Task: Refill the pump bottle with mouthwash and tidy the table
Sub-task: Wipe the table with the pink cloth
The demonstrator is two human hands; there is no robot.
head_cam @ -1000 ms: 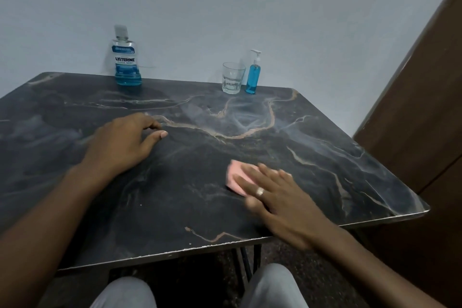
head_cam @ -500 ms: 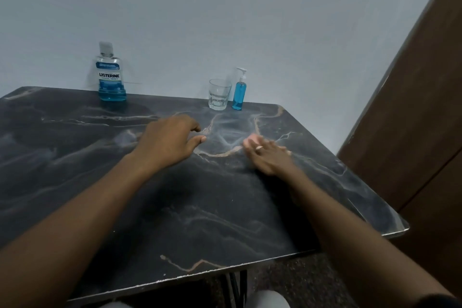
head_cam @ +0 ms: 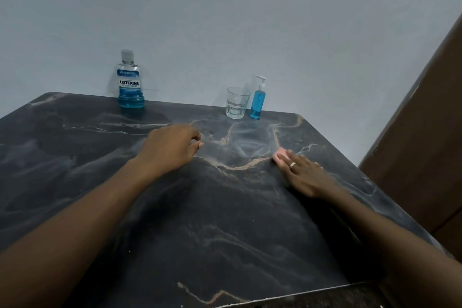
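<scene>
A small pump bottle full of blue liquid stands at the far edge of the dark marble table. To its left stand an empty clear glass and, further left, a Listerine mouthwash bottle with a little blue liquid at its bottom. My right hand lies flat with straight fingers on a pink cloth, most of which it hides. My left hand rests on the table at the centre, its fingers loosely curled and holding nothing.
A plain pale wall runs behind the table. A brown wooden door or panel stands close to the table's right edge. The table's front edge is near the bottom of the view.
My right hand has slid the pink cloth from the near right part of the table to the far right. My left hand has shifted forward toward the centre, and the view has tilted upward.
</scene>
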